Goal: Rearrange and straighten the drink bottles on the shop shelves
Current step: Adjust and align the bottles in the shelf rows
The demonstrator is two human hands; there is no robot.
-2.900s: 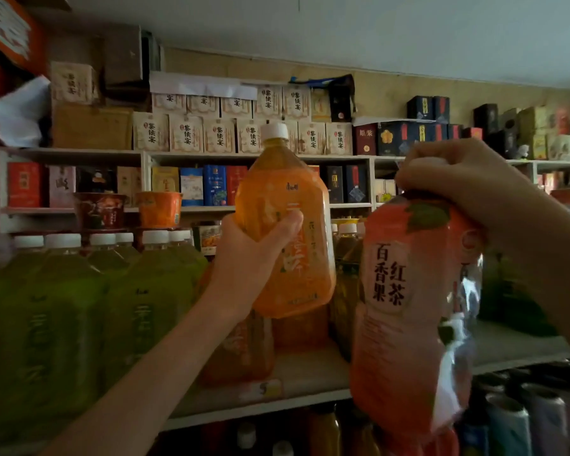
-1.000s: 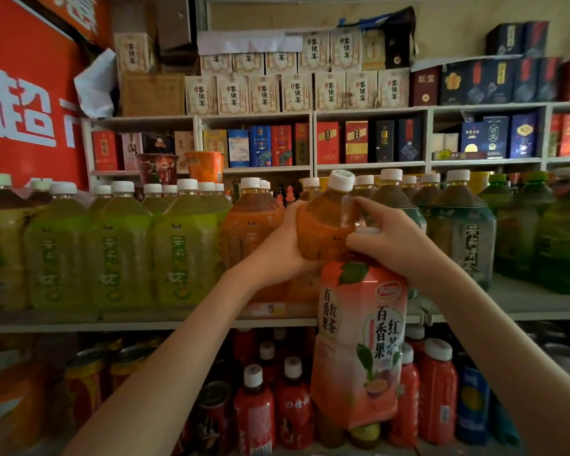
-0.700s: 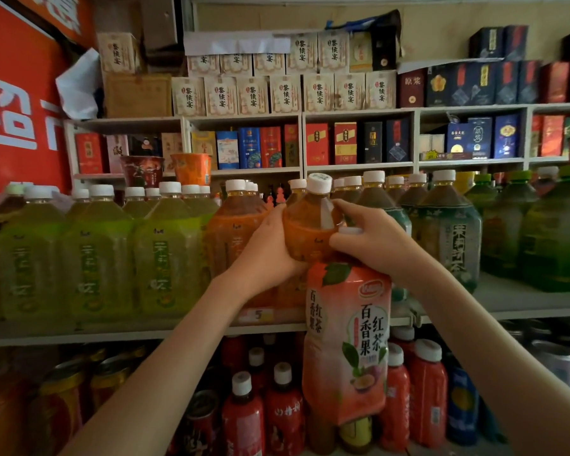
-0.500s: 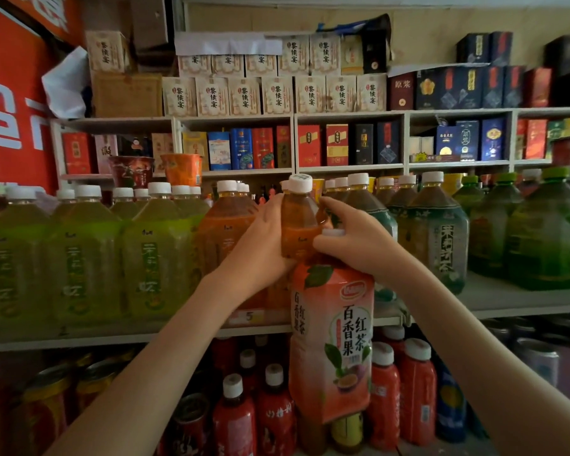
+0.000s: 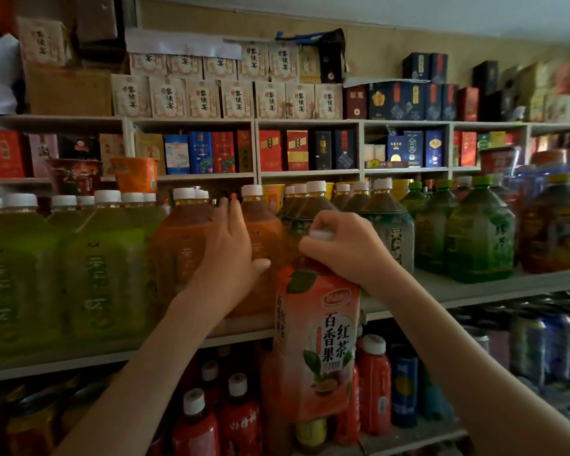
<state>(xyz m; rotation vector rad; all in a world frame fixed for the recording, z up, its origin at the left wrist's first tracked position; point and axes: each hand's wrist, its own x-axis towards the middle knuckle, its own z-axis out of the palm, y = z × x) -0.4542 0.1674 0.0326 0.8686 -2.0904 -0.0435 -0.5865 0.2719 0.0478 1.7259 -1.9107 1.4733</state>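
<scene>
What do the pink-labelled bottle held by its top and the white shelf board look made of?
The pink-labelled bottle: probably plastic, wrapped in glossy printed film catching light. The white shelf board: perhaps painted or laminated wood, matte, thick flat edge.

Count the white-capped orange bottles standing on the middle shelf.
3: the right orange bottle, which the left hand touches; the left orange bottle; a rear bottle behind that, only its cap showing. Others may be hidden.

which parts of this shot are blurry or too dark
Head view: green bottles at left are dim and smeared, labels unreadable; boxes at far right are blurred; the pink bottle held by the right hand is well lit, its label sharp.
</scene>
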